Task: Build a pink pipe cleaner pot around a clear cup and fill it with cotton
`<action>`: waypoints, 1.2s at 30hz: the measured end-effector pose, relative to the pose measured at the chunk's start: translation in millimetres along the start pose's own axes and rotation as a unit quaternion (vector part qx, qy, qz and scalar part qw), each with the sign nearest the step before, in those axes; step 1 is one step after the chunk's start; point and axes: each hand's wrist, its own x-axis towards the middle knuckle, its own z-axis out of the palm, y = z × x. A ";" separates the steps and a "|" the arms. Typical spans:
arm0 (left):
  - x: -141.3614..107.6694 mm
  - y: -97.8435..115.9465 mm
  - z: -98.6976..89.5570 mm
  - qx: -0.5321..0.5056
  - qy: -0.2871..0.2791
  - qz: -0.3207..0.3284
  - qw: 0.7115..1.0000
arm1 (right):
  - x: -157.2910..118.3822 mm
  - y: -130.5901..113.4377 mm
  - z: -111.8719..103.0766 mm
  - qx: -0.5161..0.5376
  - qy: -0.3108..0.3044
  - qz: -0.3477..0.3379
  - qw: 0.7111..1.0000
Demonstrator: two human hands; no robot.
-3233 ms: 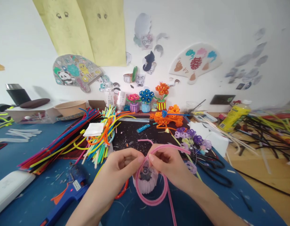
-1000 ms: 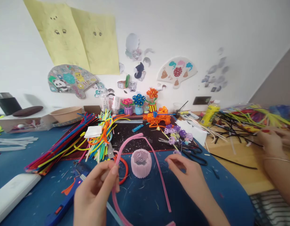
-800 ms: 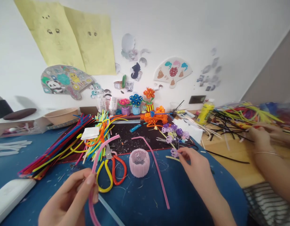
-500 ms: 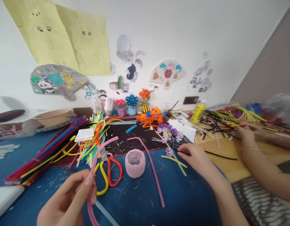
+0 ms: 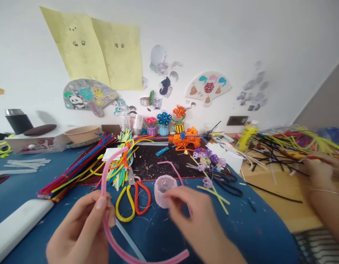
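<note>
My left hand [image 5: 83,225] pinches a pink pipe cleaner [image 5: 104,178] between thumb and fingertips. It bends in a wide curve, with one end up and the other low at centre. My right hand [image 5: 195,216] is smeared by motion in front of a ribbed pink pot [image 5: 159,194]; whether it touches the pot or holds anything, I cannot tell. Behind this hand runs a second, bent pink pipe cleaner [image 5: 173,168], partly hidden. Scissors [image 5: 124,205] with one yellow and one red handle lie between my hands. Looped purple pipe-cleaner flowers [image 5: 207,182] lie to the right.
Pipe-cleaner bundles [image 5: 76,167] lie on the left, near a white box-shaped object [image 5: 23,223]. Black-handled scissors [image 5: 231,187] rest beside the purple flowers. Small potted pipe-cleaner flowers [image 5: 164,124] stand along the wall. Another person's hand [image 5: 320,176] works among pipe cleaners at the right.
My right hand has left the black-handled scissors and moved left to the pink pot. The left hand still grips the pink pipe cleaner, whose lower end now shows. The view has shifted left.
</note>
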 end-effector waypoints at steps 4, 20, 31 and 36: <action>-6.1 7.7 -8.5 0.007 0.000 0.039 0.999 | 30.7 -40.9 58.8 -0.220 -0.183 -0.012 0.958; -18.8 -11.7 9.6 0.021 -0.103 -0.028 0.994 | 7.6 -33.3 35.5 0.429 -0.094 0.102 0.893; -27.6 -18.7 30.9 -0.013 -0.159 -0.059 0.985 | 13.0 -23.4 28.0 0.538 -0.063 0.128 0.831; -27.8 -17.5 33.4 -0.021 -0.191 -0.073 0.979 | 12.2 -11.6 31.3 0.575 -0.076 0.139 0.803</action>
